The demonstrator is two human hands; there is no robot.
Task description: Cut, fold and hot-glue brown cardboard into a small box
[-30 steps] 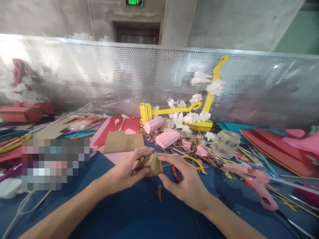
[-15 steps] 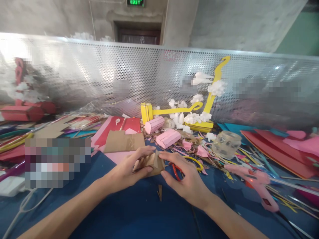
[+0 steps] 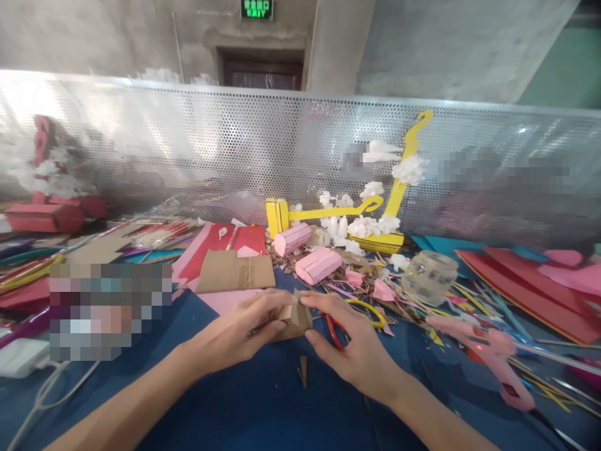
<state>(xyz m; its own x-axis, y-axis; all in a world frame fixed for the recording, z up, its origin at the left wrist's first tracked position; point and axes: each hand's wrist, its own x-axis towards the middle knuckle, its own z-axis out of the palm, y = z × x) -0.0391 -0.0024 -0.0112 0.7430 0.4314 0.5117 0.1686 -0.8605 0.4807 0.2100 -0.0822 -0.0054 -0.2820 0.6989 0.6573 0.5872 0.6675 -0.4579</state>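
The folded brown cardboard piece [image 3: 297, 320] is now showing less of its opening, my left grip [image 3: 235, 327] and right grip [image 3: 360, 344] both pinching it, apparently still shaping.

The left grip [image 3: 235, 329] partly hides the folded cardboard piece [image 3: 297, 322].

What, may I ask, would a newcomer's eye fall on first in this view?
Probably the tall yellow shape with white tufts, upright right of centre before the perforated metal screen. Then the middle foreground, where the left hand grips a small folded piece of cardboard and the right hand has fingers at its edge. The pink glue gun at the right also stands out.
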